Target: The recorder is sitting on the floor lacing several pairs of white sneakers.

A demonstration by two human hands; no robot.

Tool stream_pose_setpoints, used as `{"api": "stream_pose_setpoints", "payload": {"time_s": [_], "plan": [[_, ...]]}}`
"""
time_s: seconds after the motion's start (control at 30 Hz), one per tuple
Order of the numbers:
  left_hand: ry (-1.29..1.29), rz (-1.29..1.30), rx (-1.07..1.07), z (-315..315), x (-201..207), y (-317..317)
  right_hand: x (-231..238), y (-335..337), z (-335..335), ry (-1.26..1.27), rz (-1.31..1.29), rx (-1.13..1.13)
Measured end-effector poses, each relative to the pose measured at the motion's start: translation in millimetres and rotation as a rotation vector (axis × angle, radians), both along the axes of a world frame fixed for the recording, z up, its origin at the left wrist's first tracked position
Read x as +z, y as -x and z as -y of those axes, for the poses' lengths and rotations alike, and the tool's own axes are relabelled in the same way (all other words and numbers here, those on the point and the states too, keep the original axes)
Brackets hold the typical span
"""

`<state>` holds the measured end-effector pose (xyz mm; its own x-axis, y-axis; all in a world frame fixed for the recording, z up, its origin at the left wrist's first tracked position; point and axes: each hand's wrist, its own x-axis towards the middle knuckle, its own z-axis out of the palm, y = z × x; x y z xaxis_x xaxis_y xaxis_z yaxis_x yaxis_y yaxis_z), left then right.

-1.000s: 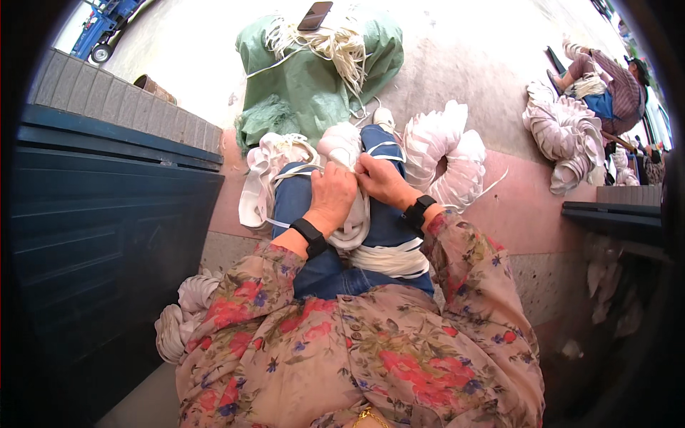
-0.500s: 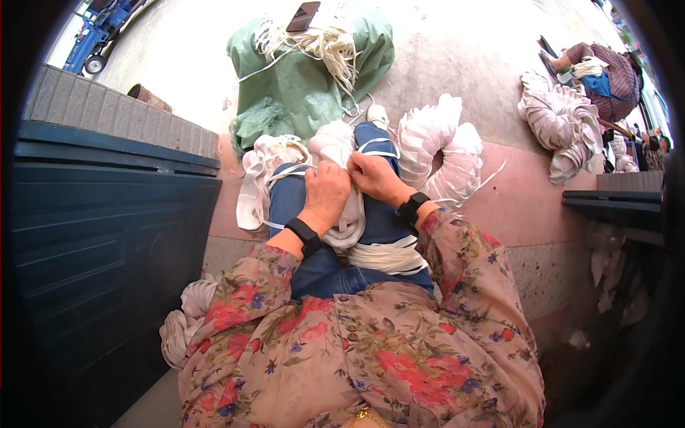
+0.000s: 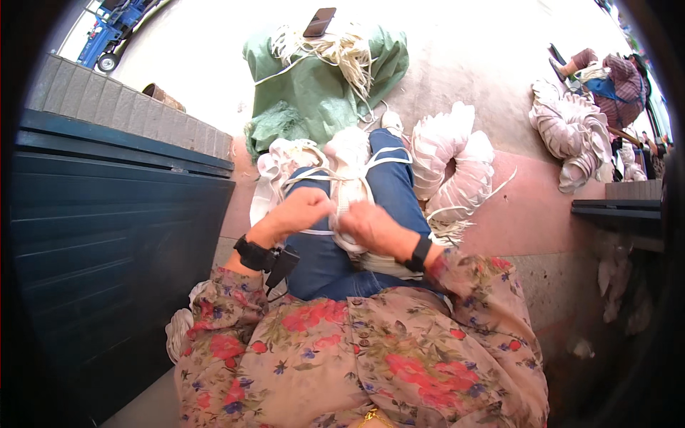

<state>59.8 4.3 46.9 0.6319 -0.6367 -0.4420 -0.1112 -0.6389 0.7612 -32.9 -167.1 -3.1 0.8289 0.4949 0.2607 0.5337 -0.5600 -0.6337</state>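
Observation:
Between my knees lies a bundle of white cloth pieces (image 3: 349,153), with a white cord (image 3: 387,155) across it and over my jeans. My left hand (image 3: 308,207) is closed, held over my left thigh beside the bundle. Close to it, above the bundle's near end, is my right hand (image 3: 365,222), fingers curled and blurred by motion. What either hand grips is too small or hidden to make out. More white cloth (image 3: 275,167) lies against my left leg. Flat white strips (image 3: 391,265) rest on my lap, partly behind my right wrist.
Ahead stands a green-covered heap (image 3: 307,93) with loose white cords (image 3: 353,64) and a phone (image 3: 319,23) on top. Right of my leg lies a curled white cloth bundle (image 3: 457,160). A dark blue panel (image 3: 114,264) borders the left. Another person (image 3: 619,89) sits far right beside bundles.
Both hands have come back toward my body from the bundle's middle, and a little gap shows between them. The white cord over the bundle is now in plain sight. The view has shifted slightly.

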Motion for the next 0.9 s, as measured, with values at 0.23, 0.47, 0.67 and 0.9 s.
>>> {"api": "stream_pose_setpoints", "payload": {"time_s": [0.23, 0.47, 0.67, 0.9], "plan": [[0.082, 0.128, 0.242, 0, -40, -2, -4, -18, -9, 0.131, -0.376, -0.476], [0.084, 0.376, 0.125, 18, -57, 5, -16, -40, -5, 0.329, -0.106, -0.474], [0.07, 0.305, 0.061, 17, -57, 2, -11, -42, -4, 0.414, 0.022, -0.335], [0.288, 0.615, -0.078, 22, -37, 37, 20, 8, 40, 0.026, -0.292, -0.143]]}}
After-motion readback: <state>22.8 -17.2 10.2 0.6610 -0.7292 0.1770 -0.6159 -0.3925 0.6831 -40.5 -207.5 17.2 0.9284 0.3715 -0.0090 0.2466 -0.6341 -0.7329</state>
